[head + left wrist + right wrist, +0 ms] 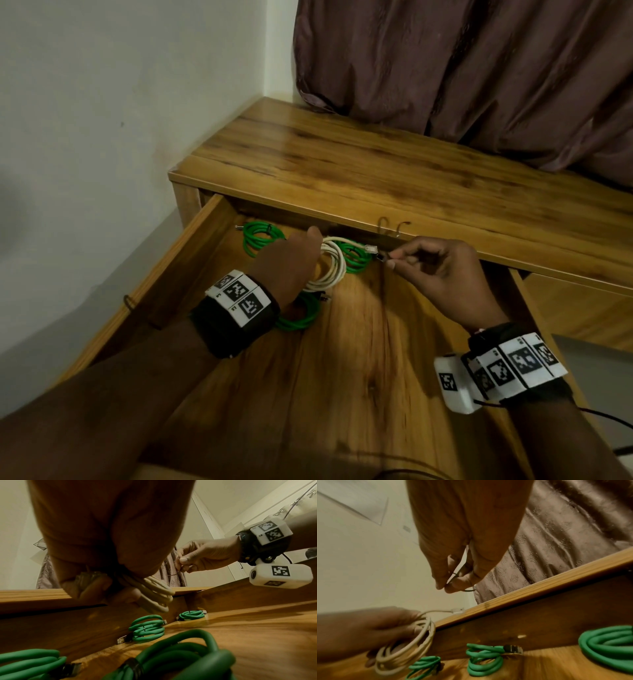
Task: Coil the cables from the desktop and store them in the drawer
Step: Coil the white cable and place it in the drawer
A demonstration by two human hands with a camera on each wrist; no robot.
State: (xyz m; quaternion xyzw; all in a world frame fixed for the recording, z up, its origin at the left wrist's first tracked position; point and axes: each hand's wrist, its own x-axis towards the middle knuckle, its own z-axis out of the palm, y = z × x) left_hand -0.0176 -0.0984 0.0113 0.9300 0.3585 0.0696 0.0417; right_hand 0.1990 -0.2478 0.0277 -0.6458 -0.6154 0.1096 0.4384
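My left hand (301, 255) grips a coiled white cable (330, 267) just above the open wooden drawer (359, 377), and the cable's clear plug (371, 247) sticks out to the right. My right hand (394, 258) pinches a thin dark tie (468, 590) between thumb and forefinger, close beside that plug. In the left wrist view the white coil (154, 596) hangs under my curled fingers. Three tied green cable coils lie in the drawer: back left (260, 236), back middle (356, 257), and one under my left wrist (301, 317).
The bare wooden desktop (376, 161) overhangs the drawer's back. Two small dark ties (394, 228) hang on its front edge, and another (128, 303) sits on the drawer's left rim. A brown curtain (479, 68) hangs behind; a white wall stands left.
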